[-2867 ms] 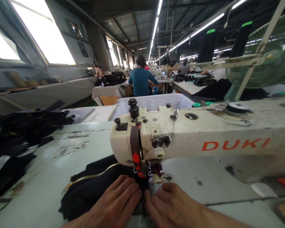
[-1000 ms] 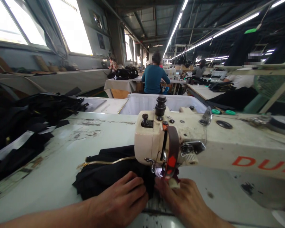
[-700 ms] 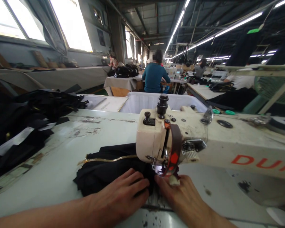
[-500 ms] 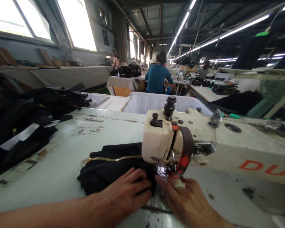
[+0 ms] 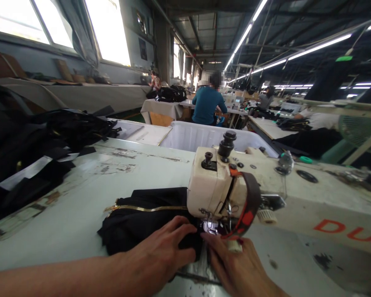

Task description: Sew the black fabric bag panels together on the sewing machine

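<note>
A black fabric piece (image 5: 136,231) with a gold zipper (image 5: 151,208) lies bunched on the sewing machine's table. Its right edge runs under the machine head (image 5: 208,185), by the lit presser foot (image 5: 213,228). My left hand (image 5: 165,249) rests on the cloth, thumb and forefinger spread apart, pressing it down. Close in front of the presser foot is my right hand (image 5: 235,262). Its fingers are drawn together at the cloth's edge; whatever lies between them is hidden. A dark strap with red patches (image 5: 250,202) hangs from the machine head just above that hand.
Dark garment pieces (image 5: 55,136) with white labels are heaped at the left. Behind the machine stands a white plastic bin (image 5: 185,136). A person in a teal top (image 5: 207,105) sits farther back. The machine arm (image 5: 327,198) stretches to the right, near a green fan (image 5: 361,128).
My left hand's thumb and forefinger have spread wider on the cloth. My right hand stays by the presser foot. The whole view has shifted slightly.
</note>
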The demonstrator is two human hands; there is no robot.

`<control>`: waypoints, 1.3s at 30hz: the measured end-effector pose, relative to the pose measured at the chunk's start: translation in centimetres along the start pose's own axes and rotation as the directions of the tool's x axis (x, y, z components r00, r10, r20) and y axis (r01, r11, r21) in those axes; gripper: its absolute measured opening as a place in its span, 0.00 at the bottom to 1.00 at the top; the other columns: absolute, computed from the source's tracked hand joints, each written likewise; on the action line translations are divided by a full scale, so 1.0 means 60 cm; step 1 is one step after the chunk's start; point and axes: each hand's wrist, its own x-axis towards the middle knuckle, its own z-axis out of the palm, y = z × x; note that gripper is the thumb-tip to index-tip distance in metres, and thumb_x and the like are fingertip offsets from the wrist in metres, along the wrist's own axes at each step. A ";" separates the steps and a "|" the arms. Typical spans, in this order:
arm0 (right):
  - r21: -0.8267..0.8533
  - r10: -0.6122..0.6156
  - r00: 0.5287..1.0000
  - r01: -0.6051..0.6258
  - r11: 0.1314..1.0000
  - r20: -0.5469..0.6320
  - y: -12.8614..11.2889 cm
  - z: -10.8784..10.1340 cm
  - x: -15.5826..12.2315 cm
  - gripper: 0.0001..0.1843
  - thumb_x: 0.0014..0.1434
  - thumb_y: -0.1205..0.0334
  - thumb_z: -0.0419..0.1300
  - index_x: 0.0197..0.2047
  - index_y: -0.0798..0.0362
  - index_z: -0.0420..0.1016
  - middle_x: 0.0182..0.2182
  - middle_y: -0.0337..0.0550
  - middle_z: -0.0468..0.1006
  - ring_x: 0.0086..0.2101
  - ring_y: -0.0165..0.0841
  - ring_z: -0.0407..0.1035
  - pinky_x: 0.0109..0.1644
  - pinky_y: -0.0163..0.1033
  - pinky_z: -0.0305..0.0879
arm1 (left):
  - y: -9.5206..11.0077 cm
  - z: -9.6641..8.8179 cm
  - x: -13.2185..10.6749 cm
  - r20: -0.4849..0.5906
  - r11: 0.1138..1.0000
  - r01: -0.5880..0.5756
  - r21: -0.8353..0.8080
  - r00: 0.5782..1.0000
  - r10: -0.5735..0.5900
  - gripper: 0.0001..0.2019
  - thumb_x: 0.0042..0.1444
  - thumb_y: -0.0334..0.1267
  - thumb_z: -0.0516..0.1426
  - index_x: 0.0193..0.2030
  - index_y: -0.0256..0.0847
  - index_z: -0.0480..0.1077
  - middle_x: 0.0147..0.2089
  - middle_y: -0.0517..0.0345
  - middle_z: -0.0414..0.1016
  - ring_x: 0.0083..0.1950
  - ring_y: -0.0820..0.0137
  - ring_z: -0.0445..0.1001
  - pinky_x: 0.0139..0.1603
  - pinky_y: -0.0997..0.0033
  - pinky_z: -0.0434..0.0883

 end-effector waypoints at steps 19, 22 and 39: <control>-0.181 -0.116 0.993 0.120 0.976 0.030 0.003 0.016 -0.018 0.26 0.51 0.75 0.55 0.54 0.54 0.67 0.31 0.35 0.80 0.24 0.30 0.73 0.25 0.37 0.56 | 0.003 -0.024 0.013 0.134 0.985 -0.073 0.156 0.990 0.052 0.07 0.64 0.32 0.54 0.48 0.39 0.67 0.55 0.54 0.72 0.56 0.61 0.67 0.49 0.66 0.63; -0.169 -0.103 0.993 0.111 0.979 0.051 0.003 0.015 -0.013 0.25 0.53 0.75 0.54 0.55 0.55 0.66 0.29 0.36 0.79 0.24 0.30 0.73 0.24 0.37 0.55 | 0.001 -0.020 0.012 0.095 0.983 -0.073 0.167 0.994 0.058 0.08 0.65 0.31 0.53 0.50 0.39 0.67 0.54 0.52 0.73 0.57 0.61 0.66 0.50 0.66 0.62; -0.032 -0.116 0.993 0.117 0.993 0.010 -0.006 -0.008 -0.012 0.15 0.64 0.70 0.49 0.52 0.54 0.69 0.29 0.35 0.79 0.25 0.31 0.74 0.29 0.38 0.59 | -0.012 -0.003 0.003 0.034 0.994 -0.073 0.083 0.997 0.070 0.13 0.65 0.28 0.51 0.54 0.38 0.67 0.52 0.50 0.73 0.57 0.61 0.67 0.59 0.61 0.62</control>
